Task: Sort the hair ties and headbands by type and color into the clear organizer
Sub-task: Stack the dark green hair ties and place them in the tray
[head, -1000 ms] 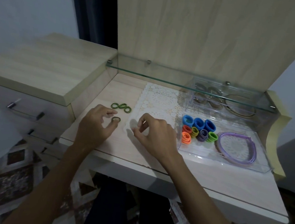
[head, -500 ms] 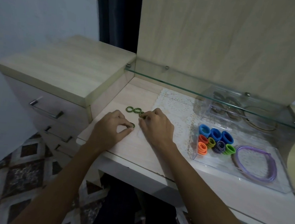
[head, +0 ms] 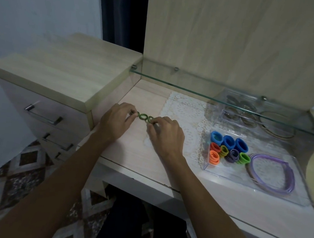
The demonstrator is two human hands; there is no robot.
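Note:
A short row of green-and-black hair ties (head: 143, 116) lies on the desk. My left hand (head: 115, 123) pinches the tie at the row's left end. My right hand (head: 165, 134) pinches the tie at its right end. To the right stands the clear organizer (head: 273, 192). It holds three blue ties (head: 229, 141), orange ties (head: 214, 157), yellow-green, purple and green ties, and a purple headband (head: 272, 176).
A glass shelf (head: 204, 89) hangs over the back of the desk, with a second clear box (head: 235, 110) of dark ties and a hoop under it. A white lace mat (head: 184, 112) covers the middle. A drawer unit (head: 58, 88) stands on the left.
Both hands moved away from me to the row of green ties. The left hand brought its pinched tie to the row's left end; the right hand took hold of the right end.

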